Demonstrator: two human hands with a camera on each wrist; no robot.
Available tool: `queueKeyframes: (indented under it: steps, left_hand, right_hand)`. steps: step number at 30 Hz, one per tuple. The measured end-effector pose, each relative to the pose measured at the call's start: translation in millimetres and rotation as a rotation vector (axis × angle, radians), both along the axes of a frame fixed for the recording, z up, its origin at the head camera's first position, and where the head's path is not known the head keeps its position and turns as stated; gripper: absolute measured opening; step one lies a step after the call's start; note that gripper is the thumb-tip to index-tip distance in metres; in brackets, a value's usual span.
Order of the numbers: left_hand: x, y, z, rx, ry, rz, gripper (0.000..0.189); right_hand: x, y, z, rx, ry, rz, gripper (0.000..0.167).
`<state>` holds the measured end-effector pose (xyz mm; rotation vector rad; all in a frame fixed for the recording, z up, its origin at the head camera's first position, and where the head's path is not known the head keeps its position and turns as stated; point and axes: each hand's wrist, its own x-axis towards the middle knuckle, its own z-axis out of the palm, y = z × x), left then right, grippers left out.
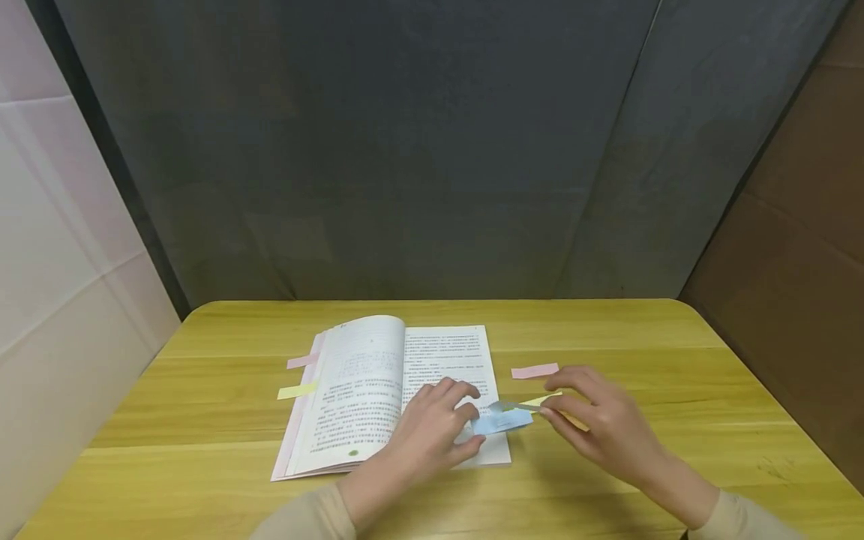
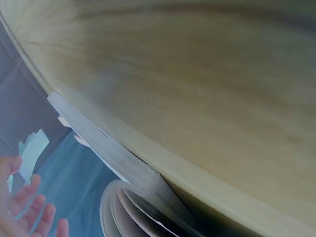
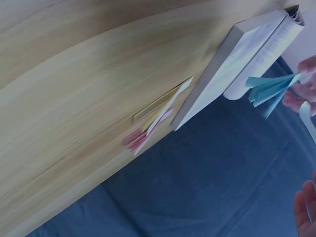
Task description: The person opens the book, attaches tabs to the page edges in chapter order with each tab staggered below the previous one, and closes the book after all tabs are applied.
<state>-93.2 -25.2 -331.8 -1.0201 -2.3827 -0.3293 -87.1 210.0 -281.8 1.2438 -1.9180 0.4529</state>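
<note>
An open book lies on the table, its left pages arching up. Over its right page my left hand pinches a blue pad of sticky notes by one end; in the right wrist view the pad's leaves fan apart. To the right, my right hand pinches a thin pale blue strip between thumb and fingers, close above the pad. That strip also shows, curved, in the right wrist view. The left wrist view has the pad and spread fingers of my left hand.
A pink sticky-note pad and a yellow one lie right of the book. One pink tab and one yellow tab stick out from the book's left edge. A dark curtain hangs behind the wooden table.
</note>
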Motion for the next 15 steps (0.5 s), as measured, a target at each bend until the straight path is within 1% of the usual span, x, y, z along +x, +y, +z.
queueKeyframes:
  steps: [4, 8, 12, 15]
  left_hand:
    - [1.2, 9.3, 1.0, -0.067, 0.020, -0.008, 0.024]
    - [2.9, 21.8, 0.6, -0.125, 0.059, -0.013, 0.025]
    - [4.2, 36.5, -1.6, -0.159, 0.094, -0.018, 0.024]
    - [4.7, 47.6, -3.7, -0.181, 0.097, -0.021, 0.022]
  right_hand:
    - [-3.0, 11.6, 1.1, -0.010, 0.002, -0.043, 0.026]
    - [-6.5, 23.2, 4.0, -0.015, 0.016, -0.085, 0.027]
    - [-8.8, 34.8, 5.6, -0.017, 0.030, -0.136, 0.030]
    - [-9.3, 42.3, 5.2, -0.015, 0.028, -0.172, 0.032]
